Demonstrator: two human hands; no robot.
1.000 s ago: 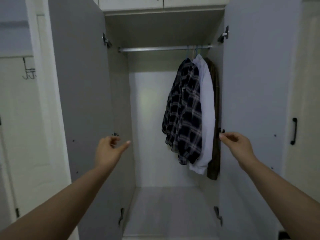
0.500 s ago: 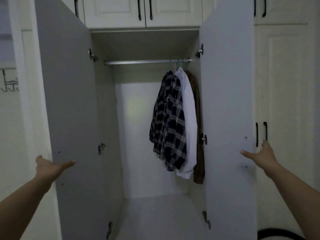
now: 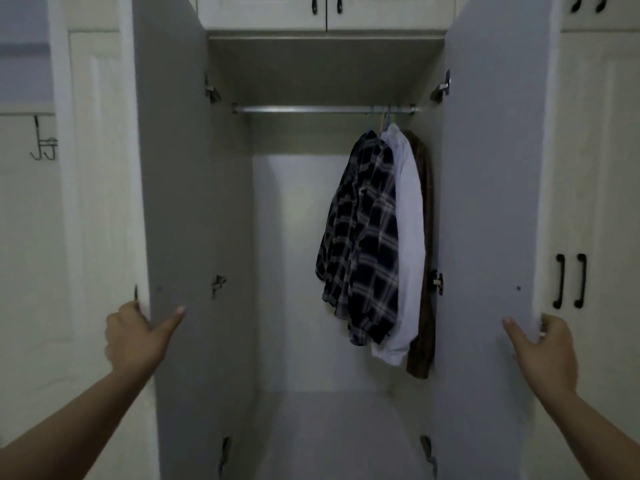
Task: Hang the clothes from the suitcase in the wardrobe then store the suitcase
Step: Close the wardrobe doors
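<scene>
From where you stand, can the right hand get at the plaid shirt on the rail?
Probably yes: the right hand grips the right door's edge, but both doors stand open and nothing blocks the plaid shirt.

hook: metal, on the pale door at far left
handles: two black, upright, side by side on the right cupboard
</scene>
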